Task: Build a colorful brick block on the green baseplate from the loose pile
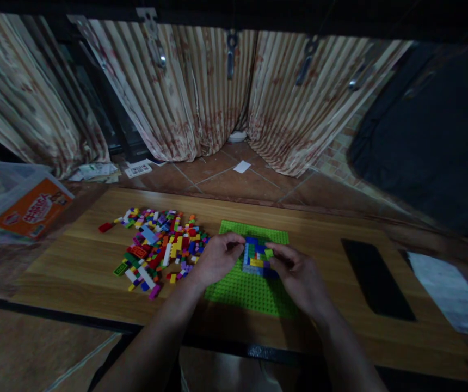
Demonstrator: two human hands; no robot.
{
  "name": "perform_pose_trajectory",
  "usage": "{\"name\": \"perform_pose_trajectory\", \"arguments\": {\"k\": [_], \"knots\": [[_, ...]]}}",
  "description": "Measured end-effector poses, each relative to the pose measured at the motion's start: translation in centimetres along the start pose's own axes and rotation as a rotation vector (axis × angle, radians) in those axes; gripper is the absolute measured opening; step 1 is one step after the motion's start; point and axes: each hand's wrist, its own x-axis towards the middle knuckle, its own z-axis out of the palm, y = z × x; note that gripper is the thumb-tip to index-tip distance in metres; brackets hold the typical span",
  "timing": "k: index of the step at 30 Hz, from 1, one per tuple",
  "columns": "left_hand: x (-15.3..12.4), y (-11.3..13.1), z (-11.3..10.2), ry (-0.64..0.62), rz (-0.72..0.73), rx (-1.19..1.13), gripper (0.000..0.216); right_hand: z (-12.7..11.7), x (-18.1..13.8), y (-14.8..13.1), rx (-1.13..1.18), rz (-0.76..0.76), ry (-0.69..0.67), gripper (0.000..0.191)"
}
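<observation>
A small walled build of toy bricks [254, 269], mostly blue with some green, yellow, white and red, stands on a lime-green studded baseplate [242, 296]. At the build's upper left corner is my left hand [220, 257], thumb and forefinger curled close together beside the blue wall. Whether anything lies between those fingertips is hidden. On the other side, my right hand [297, 269] pinches a lime-green brick [269, 253] over the build's right edge. Its lower fingers cover part of the blue wall there.
Left of the baseplate spreads a pile of loose coloured bricks [172, 247] on the wooden table [95, 296]. A dark flat slab [376, 277] lies to the right, with white paper [450, 291] beyond. A clear plastic bag with an orange label [34, 209] stands at far left.
</observation>
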Motion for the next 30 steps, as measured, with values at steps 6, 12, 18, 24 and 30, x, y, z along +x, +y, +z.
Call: {"name": "perform_pose_trajectory", "arguments": {"k": [6, 12, 18, 24, 30], "knots": [[0.0, 0.4, -0.1, -0.009, 0.005, 0.040, 0.017, 0.4, 0.1, -0.2, -0.029, 0.037, 0.056, 0.032], [-0.2, 0.8, -0.1, -0.036, -0.014, 0.086, 0.019, 1.3, -0.3, -0.9, -0.066, -0.009, 0.035, 0.028], [-0.1, 0.9, -0.1, -0.040, -0.001, 0.091, 0.017, 2.1, -0.3, -1.0, -0.121, 0.006, 0.025, 0.029], [-0.1, 0.8, -0.1, -0.052, -0.004, 0.104, 0.019, 2.2, -0.3, -1.3, -0.153, 0.039, 0.052, 0.031], [-0.1, 0.9, -0.1, -0.053, 0.004, 0.127, 0.020, 2.2, -0.3, -1.0, -0.180, -0.002, 0.054, 0.033]]}}
